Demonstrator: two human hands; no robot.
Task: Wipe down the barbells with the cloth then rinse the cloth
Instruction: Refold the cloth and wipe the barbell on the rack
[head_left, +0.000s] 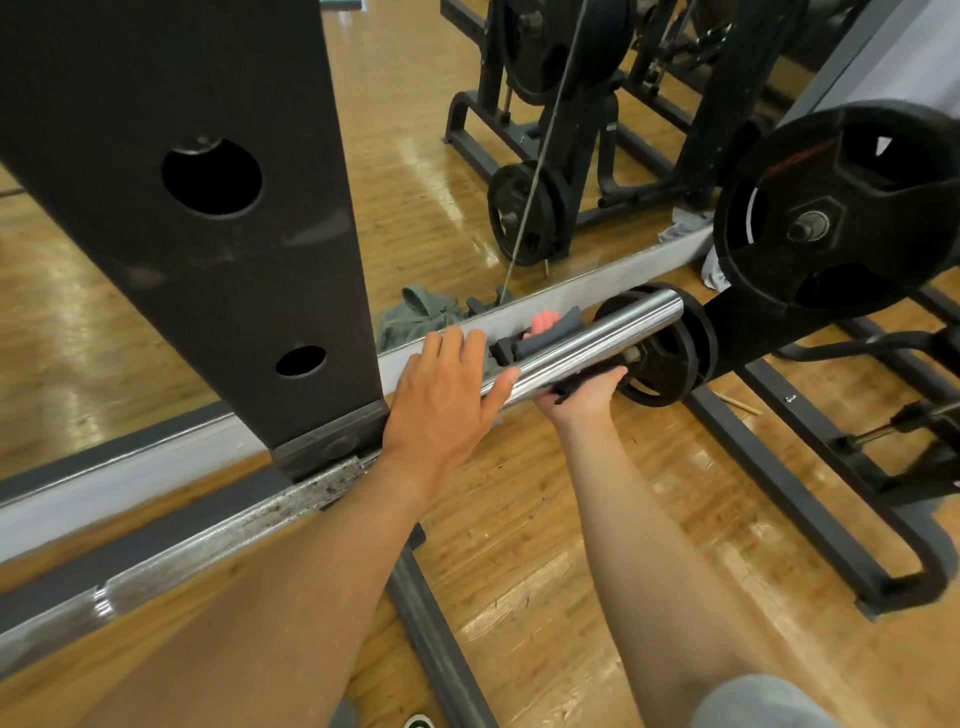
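The barbell's chrome sleeve (587, 343) juts toward a mirror, and its knurled shaft (218, 535) runs back to the lower left. My left hand (447, 400) rests on the sleeve's inner end with its fingers straight and the thumb along the chrome. From below, my right hand (582, 387) grips a black clamp collar (511, 349) on the sleeve, and its fingertips show over the top. A grey-green cloth (415, 314) lies bunched at the mirror's base behind my left hand. A small patch of similar fabric shows beside my left fingertips.
A wide black rack upright (218, 218) stands left of my hands. A plate-loaded machine with a large black weight plate (841, 208) and a smaller plate (670, 358) fills the right. Its steel base frame (810, 499) crosses the wooden floor. Another grey rag (714, 270) lies by the mirror.
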